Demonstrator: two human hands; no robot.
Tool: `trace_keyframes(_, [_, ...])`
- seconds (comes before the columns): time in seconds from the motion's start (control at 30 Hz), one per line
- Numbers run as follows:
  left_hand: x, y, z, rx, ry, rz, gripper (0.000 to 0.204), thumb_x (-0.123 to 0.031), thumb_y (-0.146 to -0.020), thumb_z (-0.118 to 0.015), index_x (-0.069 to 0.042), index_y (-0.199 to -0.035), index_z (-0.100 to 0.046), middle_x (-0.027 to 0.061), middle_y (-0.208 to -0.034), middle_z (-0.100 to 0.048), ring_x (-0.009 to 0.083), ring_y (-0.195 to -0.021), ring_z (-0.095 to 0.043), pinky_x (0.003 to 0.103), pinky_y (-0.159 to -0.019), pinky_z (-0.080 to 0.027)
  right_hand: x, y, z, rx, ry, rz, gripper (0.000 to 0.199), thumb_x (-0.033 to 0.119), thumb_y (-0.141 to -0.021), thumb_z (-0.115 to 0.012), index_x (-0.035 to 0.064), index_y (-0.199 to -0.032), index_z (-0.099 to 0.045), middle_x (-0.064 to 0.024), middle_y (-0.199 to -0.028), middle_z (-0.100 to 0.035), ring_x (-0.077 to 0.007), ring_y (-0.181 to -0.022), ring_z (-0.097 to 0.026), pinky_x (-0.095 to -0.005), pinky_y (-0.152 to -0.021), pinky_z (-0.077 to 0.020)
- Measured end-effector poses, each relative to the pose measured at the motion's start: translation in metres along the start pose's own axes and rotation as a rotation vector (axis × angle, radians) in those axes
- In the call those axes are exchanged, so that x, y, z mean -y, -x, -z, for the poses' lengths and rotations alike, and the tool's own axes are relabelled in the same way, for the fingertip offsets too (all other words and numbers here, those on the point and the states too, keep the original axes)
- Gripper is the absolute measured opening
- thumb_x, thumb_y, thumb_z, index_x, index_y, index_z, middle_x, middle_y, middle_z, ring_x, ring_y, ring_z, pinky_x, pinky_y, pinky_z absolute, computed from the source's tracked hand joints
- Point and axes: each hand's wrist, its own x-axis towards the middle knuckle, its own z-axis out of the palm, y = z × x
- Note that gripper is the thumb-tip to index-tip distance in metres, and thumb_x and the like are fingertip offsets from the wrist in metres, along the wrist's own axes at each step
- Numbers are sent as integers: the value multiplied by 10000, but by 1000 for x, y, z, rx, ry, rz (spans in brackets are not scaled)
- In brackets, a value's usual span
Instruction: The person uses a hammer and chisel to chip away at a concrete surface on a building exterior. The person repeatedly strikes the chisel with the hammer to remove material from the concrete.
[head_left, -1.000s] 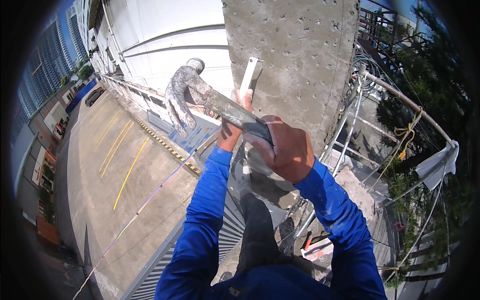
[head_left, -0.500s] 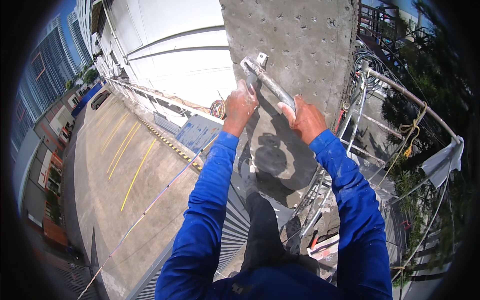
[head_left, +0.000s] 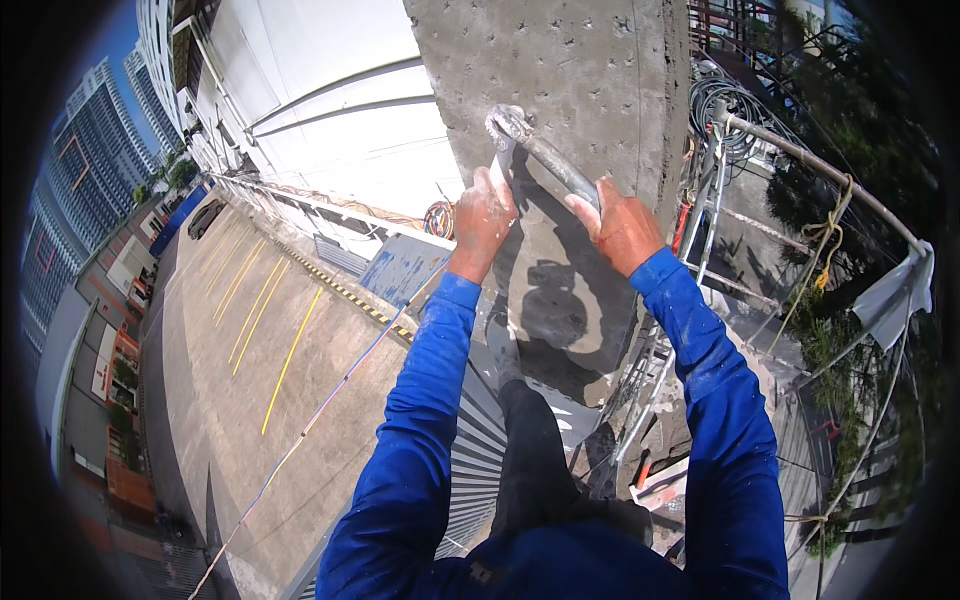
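My right hand (head_left: 626, 232) is wrapped round the metal pipe handle of a dusty hammer (head_left: 562, 170), which slants up and left across the concrete. The hammer's whitened head lies just above my left hand (head_left: 482, 222). That hand is closed round a narrow, dust-coated tool that looks like a chisel (head_left: 503, 157); its upper part shows below the hammer head, and its working tip is hidden. Both hands are in front of a grey concrete surface (head_left: 560, 60) dotted with small chipped pits. White dust marks both hands and the blue sleeves.
To the right are metal scaffold pipes (head_left: 815, 165), coiled cables (head_left: 722, 110) and a tied rope (head_left: 828, 240). A striped cord (head_left: 345, 380) crosses on the left above a paved yard (head_left: 240, 400) far below. Beside my leg is slatted grey metal (head_left: 480, 455).
The hammer head has turned and now overlaps the upper end of the tool in my left hand. A flat metal piece with a hole beside the head is out of sight. The view has shifted slightly.
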Motion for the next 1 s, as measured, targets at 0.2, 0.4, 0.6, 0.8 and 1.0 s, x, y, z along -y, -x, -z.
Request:
trace_keyframes(0.2, [29, 15, 11, -30, 99, -441, 236, -224, -915, -570, 0, -903, -498, 242, -739, -625, 413, -689, -619, 469, -581, -486, 52, 23, 12, 86, -257, -89, 425, 405, -912, -609, 3, -1025, -532, -215, -736, -631, -360, -675, -655, -440, -547, -505])
trace_keyframes(0.4, [11, 58, 23, 129, -115, 132, 405, -399, -969, -485, -1, -903, -518, 252, -708, -601, 454, -676, -602, 521, -588, -461, 96, 45, 22, -349, -454, 572, 386, 246, -732, -787, 56, -966, -546, -97, -771, -589, -292, -630, -622, -375, -496, -490])
trace_keyframes(0.6, [1, 42, -2, 153, -106, 58, 303, -282, -934, -559, 15, -888, -523, 261, -699, -611, 440, -685, -619, 497, -597, -484, -19, 22, -28, 220, -41, -310, 469, 452, -919, -578, -14, -977, -558, -237, -723, -646, -399, -700, -662, -446, -602, -512])
trace_keyframes(0.8, [70, 72, -23, -189, -252, -474, 275, -282, -911, -573, -20, -991, -556, 257, -729, -617, 458, -710, -619, 488, -625, -502, 76, 50, 3, -56, -354, 60, 362, 373, -913, -616, 27, -996, -552, -179, -771, -646, -337, -683, -661, -415, -552, -507])
trace_keyframes(1.0, [48, 55, 11, 49, -80, 96, 303, -295, -936, -572, 2, -896, -526, 248, -640, -601, 437, -613, -617, 510, -534, -485, 93, 39, 1, -400, -449, 704, 324, 226, -714, -720, 83, -953, -555, -74, -770, -596, -255, -611, -626, -355, -496, -495])
